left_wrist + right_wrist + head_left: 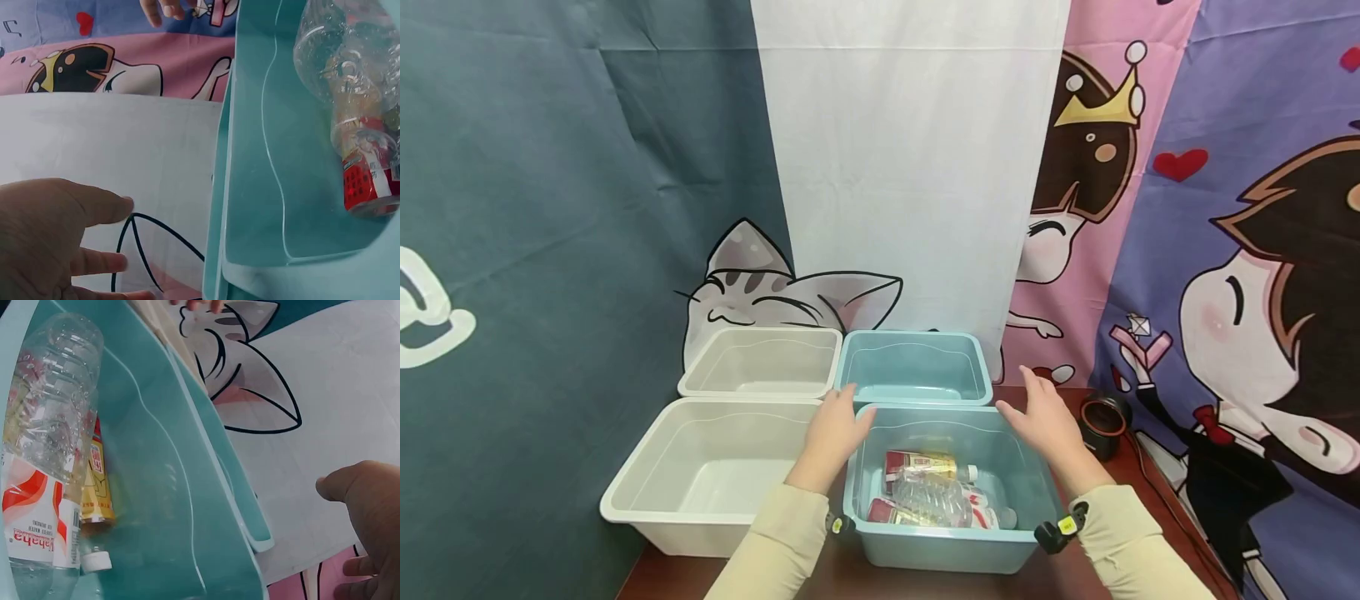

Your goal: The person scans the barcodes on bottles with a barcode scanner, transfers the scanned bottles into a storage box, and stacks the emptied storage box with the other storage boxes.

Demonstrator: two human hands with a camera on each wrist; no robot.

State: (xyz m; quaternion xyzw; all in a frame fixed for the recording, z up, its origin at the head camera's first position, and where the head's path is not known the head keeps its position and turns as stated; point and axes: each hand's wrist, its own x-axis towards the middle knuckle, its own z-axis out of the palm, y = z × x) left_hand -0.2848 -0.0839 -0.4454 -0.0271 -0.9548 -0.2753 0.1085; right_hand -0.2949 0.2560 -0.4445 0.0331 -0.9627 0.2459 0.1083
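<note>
- Front blue tub (pixel 951 554) sits on a brown table (pixel 842 583), long axis left to right, between left hand (pixel 837 427) and right hand (pixel 1051 423), both with fingers apart.
- Inside, clear bottle (pixel 934 498) lies lengthwise; red-and-yellow bottle (pixel 921 463), cap rightward.
- Left, white tub (pixel 700 535).
- Beyond: rear white tub (pixel 760 360), rear blue tub (pixel 917 360), printed cloth (pixel 910 167).

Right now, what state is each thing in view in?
Left hand: holding nothing
Right hand: holding nothing
Front blue bin: uncovered, loaded
Back blue bin: uncovered
Front white bin: uncovered
Back white bin: uncovered
Clear bottle: lying down
Yellow bottle: lying, capped
Front red item: partly covered
Black device: power state unclear
</note>
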